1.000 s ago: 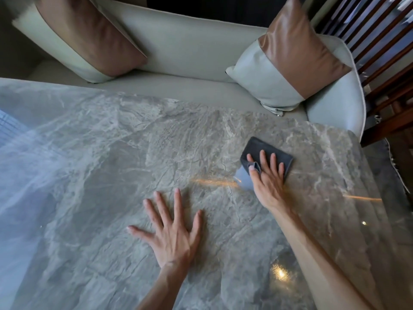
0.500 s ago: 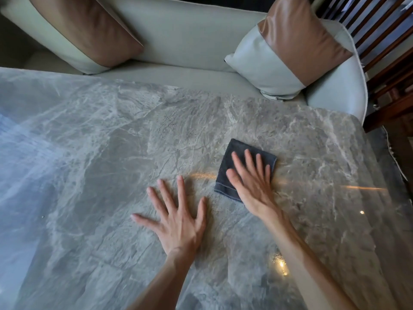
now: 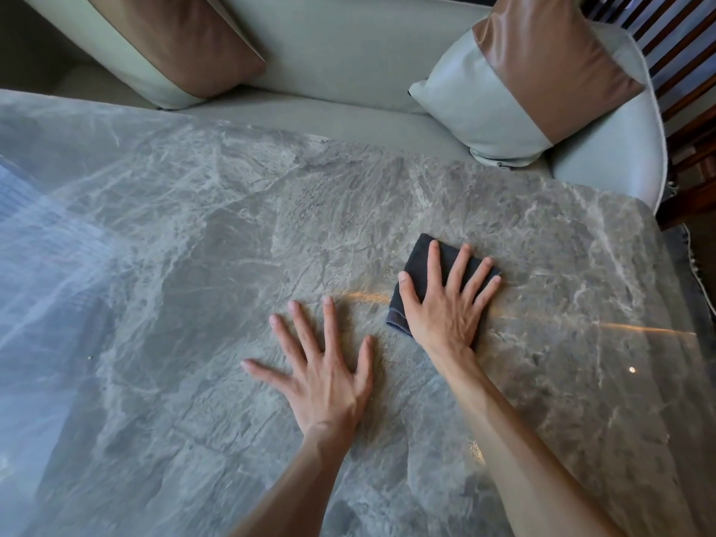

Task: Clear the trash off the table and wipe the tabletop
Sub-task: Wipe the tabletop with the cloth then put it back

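A small dark grey cloth (image 3: 417, 257) lies on the grey marble tabletop (image 3: 232, 265), right of centre. My right hand (image 3: 445, 308) presses flat on the cloth with fingers spread, covering most of it; its far corner and left edge show. My left hand (image 3: 325, 377) rests flat on the bare tabletop just left of the cloth, fingers spread, holding nothing. I see no trash on the visible part of the table.
A pale green sofa (image 3: 348, 52) runs along the table's far edge with two brown-and-green cushions, one at the left (image 3: 174, 36) and one at the right (image 3: 534, 71). A dark wooden chair (image 3: 689, 91) stands at the far right. The table's rounded corner is at the right.
My right hand slid the cloth left, closer to my left hand, and now lies flatter on it with fingers spread. My left hand stayed planted on the table.
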Available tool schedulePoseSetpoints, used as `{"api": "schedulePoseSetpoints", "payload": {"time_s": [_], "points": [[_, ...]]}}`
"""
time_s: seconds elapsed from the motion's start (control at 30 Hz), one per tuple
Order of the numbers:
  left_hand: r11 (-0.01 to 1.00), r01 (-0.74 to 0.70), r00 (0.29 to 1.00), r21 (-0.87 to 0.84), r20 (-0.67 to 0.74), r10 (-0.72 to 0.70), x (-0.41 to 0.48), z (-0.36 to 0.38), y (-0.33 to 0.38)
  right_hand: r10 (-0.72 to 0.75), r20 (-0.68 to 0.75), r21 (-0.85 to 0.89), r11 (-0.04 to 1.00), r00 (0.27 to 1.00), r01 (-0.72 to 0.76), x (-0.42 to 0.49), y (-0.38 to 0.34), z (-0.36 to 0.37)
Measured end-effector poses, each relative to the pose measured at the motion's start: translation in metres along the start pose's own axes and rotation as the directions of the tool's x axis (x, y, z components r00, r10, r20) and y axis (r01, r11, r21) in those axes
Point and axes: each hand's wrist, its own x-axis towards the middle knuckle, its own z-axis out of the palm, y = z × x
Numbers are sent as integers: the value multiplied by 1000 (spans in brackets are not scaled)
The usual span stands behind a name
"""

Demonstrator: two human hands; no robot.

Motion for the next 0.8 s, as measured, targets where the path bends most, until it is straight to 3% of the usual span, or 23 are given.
{"api": "schedulePoseSetpoints", "payload": {"time_s": [0.33, 0.6, 0.7, 0.8], "points": [[999, 8, 1000, -37, -5, -8, -2, -2, 2, -21, 2, 46, 999, 1000, 21, 5, -7, 3], [998, 16, 1000, -62, 2, -16, -1, -1, 0, -360, 45, -10, 933, 932, 360, -37, 30, -11], [998, 23, 1000, -61, 3, -23, 0, -1, 1, -181, 65, -62, 981, 981, 185, 0, 58, -9], [997, 30, 999, -75, -11, -31, 1, -1, 0, 14, 56, 12, 1000, 998, -15, 49, 34, -4]]}}
